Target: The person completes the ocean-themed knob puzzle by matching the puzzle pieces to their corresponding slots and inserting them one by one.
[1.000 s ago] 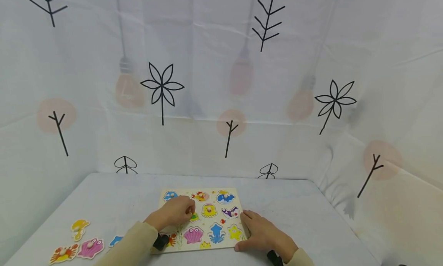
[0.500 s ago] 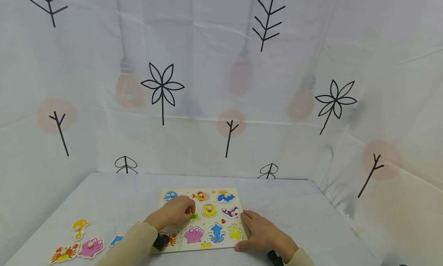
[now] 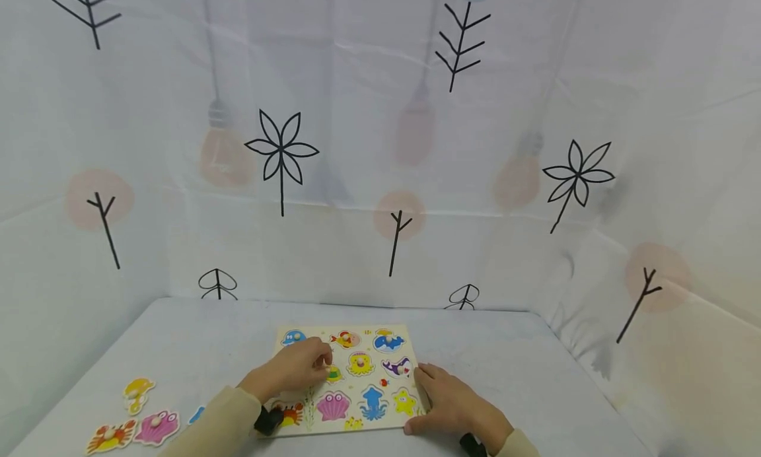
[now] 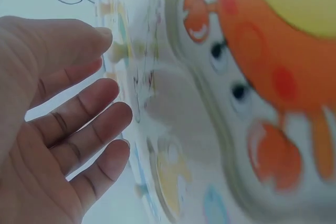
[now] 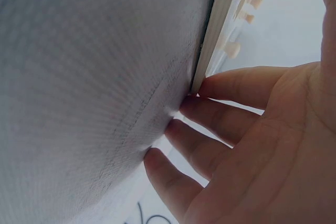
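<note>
A pegged sea-animal puzzle board [image 3: 410, 414] lies on the table. My left hand [image 3: 292, 366] is over its left part, fingers loosely bent beside the green and yellow turtle piece [image 3: 335, 374]. In the left wrist view a small wooden knob [image 4: 119, 52] shows just past the thumb tip, and the printed crab recess [image 4: 262, 66] fills the right side. My right hand [image 3: 448, 401] rests along the board's right edge, thumb near the front corner. In the right wrist view its fingertips [image 5: 157, 156] touch the tabletop, the index finger against the board's side.
Loose pegged pieces lie at the front left: a yellow one [image 3: 138, 387], a crab [image 3: 110, 436] and a pink shell [image 3: 157, 428]. A blue piece [image 3: 196, 415] is partly hidden by the left sleeve. Patterned white cloth [image 3: 357, 246] hangs behind the table.
The left hand has drawn back slightly leftward from the turtle piece, and its sleeve covers more of the blue piece. The right hand stays against the board.
</note>
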`<state>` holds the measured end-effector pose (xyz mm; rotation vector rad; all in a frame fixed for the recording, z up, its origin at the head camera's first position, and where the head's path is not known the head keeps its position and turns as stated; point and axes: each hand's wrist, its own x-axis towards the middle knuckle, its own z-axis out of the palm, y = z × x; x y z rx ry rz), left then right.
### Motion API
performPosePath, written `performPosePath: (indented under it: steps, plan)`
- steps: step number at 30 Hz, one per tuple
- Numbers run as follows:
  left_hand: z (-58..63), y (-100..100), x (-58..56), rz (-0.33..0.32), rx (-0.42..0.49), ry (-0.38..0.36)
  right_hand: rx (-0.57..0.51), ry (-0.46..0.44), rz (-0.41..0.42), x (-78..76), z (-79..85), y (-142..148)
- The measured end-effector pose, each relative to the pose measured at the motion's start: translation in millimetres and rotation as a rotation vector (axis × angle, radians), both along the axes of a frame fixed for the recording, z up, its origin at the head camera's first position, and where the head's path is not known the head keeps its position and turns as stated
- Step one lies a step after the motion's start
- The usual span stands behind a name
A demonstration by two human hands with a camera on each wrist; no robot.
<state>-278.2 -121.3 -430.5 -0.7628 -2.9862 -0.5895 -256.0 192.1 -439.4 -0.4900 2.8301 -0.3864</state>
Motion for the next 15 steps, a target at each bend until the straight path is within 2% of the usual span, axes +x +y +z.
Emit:
performPosePath:
  steps: [6,15]
  plan:
    - [3.6,-18,12.0,0.024,-0.019,0.015,0.001,-0.012,-0.004,0.8,0.0,1]
    - [9.9,-63,38.4,0.069,-0.031,0.041,0.007,-0.03,-0.002,-0.3,2.9,0]
